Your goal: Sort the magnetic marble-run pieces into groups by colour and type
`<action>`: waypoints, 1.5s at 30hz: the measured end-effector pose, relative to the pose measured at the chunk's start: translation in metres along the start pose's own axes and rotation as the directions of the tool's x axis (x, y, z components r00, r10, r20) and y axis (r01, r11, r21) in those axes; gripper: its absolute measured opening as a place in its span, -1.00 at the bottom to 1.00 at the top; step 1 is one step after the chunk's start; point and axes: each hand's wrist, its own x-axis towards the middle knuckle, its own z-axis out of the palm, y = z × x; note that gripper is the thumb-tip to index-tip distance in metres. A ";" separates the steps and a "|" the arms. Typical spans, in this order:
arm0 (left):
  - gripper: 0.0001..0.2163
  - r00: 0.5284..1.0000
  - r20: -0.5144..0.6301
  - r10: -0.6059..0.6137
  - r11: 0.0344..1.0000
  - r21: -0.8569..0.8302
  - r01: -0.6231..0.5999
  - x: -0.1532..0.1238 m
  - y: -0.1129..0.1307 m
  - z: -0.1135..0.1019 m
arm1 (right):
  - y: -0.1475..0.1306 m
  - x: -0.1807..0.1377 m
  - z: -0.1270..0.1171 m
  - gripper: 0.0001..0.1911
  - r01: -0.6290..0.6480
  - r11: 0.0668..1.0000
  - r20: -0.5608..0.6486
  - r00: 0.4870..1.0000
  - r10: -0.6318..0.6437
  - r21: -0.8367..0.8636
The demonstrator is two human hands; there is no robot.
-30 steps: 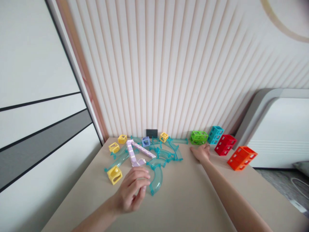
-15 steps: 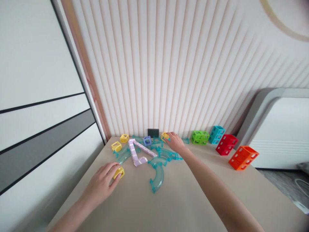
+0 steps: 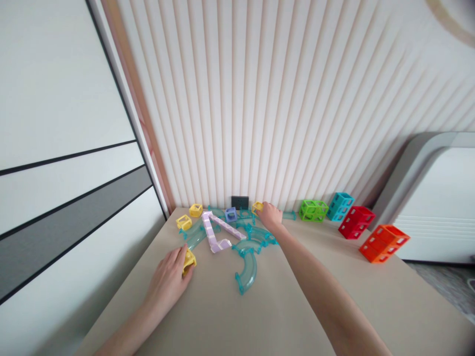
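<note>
My left hand (image 3: 171, 271) is closed round a yellow open-frame cube block (image 3: 190, 258) at the near left of the table. Farther back, by the wall, my right hand (image 3: 270, 216) grips a second yellow cube block (image 3: 257, 207), its fingers partly hiding it. Two more yellow cube blocks, one in front (image 3: 183, 222) and one behind (image 3: 196, 210), sit at the far left. Between the hands lie a lilac-and-white striped angled piece (image 3: 211, 237), a blue-violet cube block (image 3: 230, 214) and several clear teal track pieces, among them a curved one (image 3: 249, 272) nearest me.
To the right stand stacked frame blocks in green (image 3: 313, 210), blue (image 3: 340, 206), red (image 3: 356, 222) and orange (image 3: 384, 243). A black socket plate (image 3: 240, 202) is on the ribbed wall (image 3: 222, 99) behind the table (image 3: 222, 321). A white cabinet (image 3: 74, 237) borders the left side.
The yellow cube block in my left hand has tilted, and the fingers have closed further around it. My right hand keeps its place on its block. The whole view has shifted slightly.
</note>
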 end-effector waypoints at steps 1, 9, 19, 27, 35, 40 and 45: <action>-0.62 1.000 0.001 -0.009 1.000 -0.018 0.010 0.001 0.000 0.001 | 0.000 0.000 0.000 -0.73 -0.005 1.000 -0.003 1.000 0.005 0.010; -0.66 0.995 0.010 -0.095 0.968 -0.232 0.095 0.005 -0.007 0.007 | 0.005 -0.002 0.006 -0.60 -0.012 0.995 -0.048 0.999 0.017 0.101; -0.56 0.925 0.214 -0.315 0.773 -0.508 0.381 0.014 -0.001 -0.017 | -0.002 -0.005 0.011 -0.61 -0.041 0.973 -0.099 0.993 0.065 0.225; -0.42 0.837 0.209 -0.506 0.547 -0.672 0.499 0.023 0.008 -0.037 | -0.001 -0.004 0.010 -0.58 0.003 0.903 -0.149 0.986 0.068 0.430; -0.62 0.994 -0.095 -0.061 0.728 -0.685 -0.020 0.044 0.062 -0.034 | 0.001 -0.063 0.000 -0.53 0.259 0.518 -0.273 0.961 -0.051 0.815; -0.57 0.964 -0.190 0.186 0.725 -0.636 -0.265 0.068 0.104 -0.031 | 0.015 -0.121 0.005 -0.54 0.266 0.113 -0.265 0.964 -0.022 0.957; -0.61 0.955 -0.233 0.185 0.667 -0.683 -0.297 0.079 0.120 -0.014 | 0.028 -0.149 0.005 -0.49 0.240 0.102 -0.241 0.971 -0.006 0.965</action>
